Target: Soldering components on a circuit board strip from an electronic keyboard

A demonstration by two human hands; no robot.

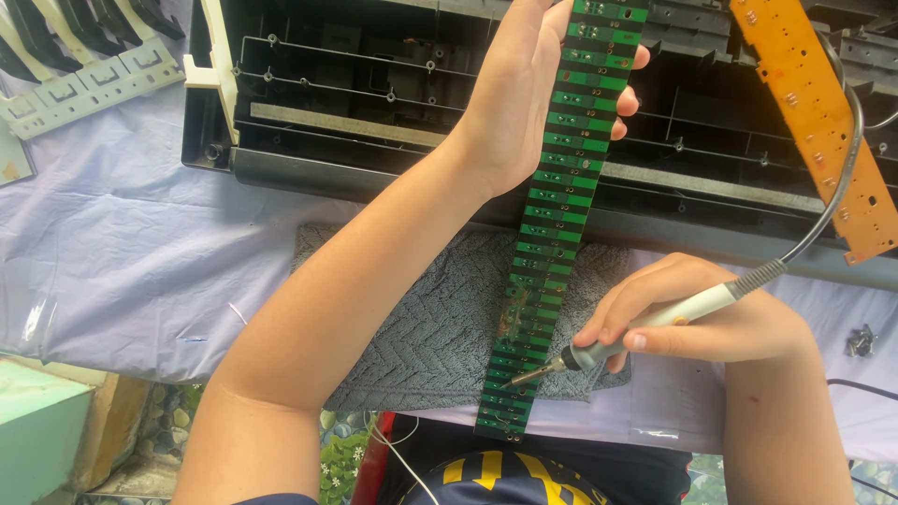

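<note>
My left hand (520,89) grips a long green circuit board (552,215) near its upper end, holding it slanted over a grey towel (430,327). My right hand (697,313) holds a white soldering iron (645,327) like a pen. Its metal tip (519,379) touches the lower part of the green board, close to a brownish patch on it. The iron's grey cable (832,196) curves up to the right.
An opened black keyboard case (374,103) lies across the top. An orange circuit board (823,122) rests on its right side. White and black key sections (84,65) lie at the top left. Small screws (861,341) sit at the right on the lilac cloth (122,252).
</note>
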